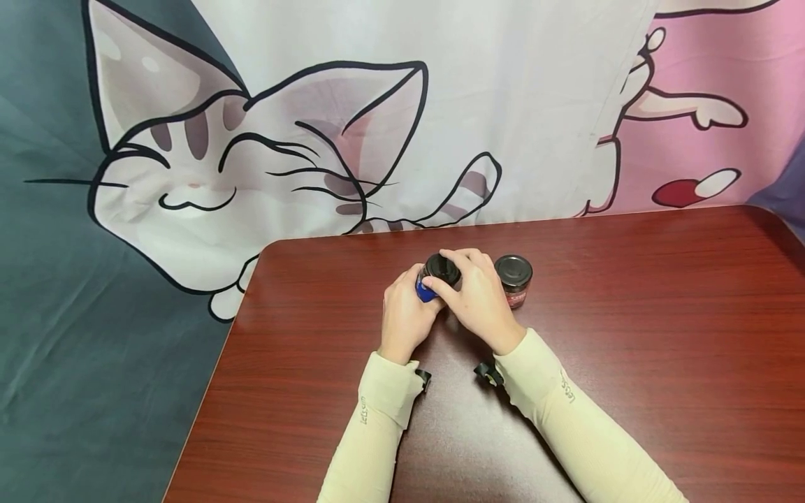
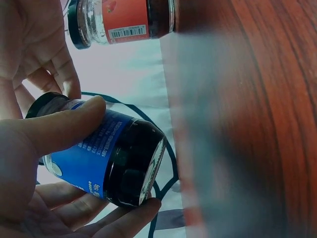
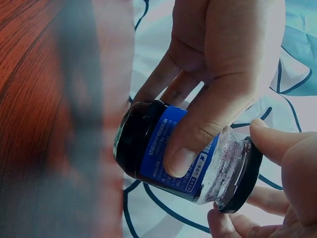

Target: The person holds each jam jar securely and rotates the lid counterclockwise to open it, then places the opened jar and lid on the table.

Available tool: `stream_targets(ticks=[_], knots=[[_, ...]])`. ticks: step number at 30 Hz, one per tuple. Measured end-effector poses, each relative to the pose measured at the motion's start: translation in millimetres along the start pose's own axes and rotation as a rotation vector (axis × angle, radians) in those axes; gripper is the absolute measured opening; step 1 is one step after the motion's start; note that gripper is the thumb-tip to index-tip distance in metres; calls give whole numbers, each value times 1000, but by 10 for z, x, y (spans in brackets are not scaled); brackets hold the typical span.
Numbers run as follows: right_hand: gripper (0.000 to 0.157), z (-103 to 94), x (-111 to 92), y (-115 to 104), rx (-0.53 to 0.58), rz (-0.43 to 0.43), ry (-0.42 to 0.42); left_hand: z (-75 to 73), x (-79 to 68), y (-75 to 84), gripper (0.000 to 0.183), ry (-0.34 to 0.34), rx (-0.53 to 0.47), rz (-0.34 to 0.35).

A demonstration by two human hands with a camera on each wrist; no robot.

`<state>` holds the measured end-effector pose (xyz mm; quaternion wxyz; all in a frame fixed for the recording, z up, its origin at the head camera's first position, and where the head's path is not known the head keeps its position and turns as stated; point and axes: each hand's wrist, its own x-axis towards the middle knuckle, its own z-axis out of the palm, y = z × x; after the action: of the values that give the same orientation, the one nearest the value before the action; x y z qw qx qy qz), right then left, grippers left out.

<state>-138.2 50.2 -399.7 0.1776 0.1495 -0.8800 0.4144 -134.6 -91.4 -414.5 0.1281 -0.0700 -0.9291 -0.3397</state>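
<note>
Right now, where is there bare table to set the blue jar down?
The table lies bare from the left hand to the left edge, and right of the red jar. Around the right hand it's crowded: both hands hold the blue jar, and the red jar stands close.

The left sleeve (image 1: 376, 419) and right sleeve (image 1: 575, 412) read "Let's".
</note>
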Motion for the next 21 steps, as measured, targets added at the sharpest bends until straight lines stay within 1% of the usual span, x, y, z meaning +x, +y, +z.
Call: stream_targets(ticks=[12,21], knots=[[54,-10,4,9,-4,-29,8,-4,5,-3,42,2,2,10],[54,-21,5,13,-10,-31,-21,-11,-6,0,42,-14,3,-2]])
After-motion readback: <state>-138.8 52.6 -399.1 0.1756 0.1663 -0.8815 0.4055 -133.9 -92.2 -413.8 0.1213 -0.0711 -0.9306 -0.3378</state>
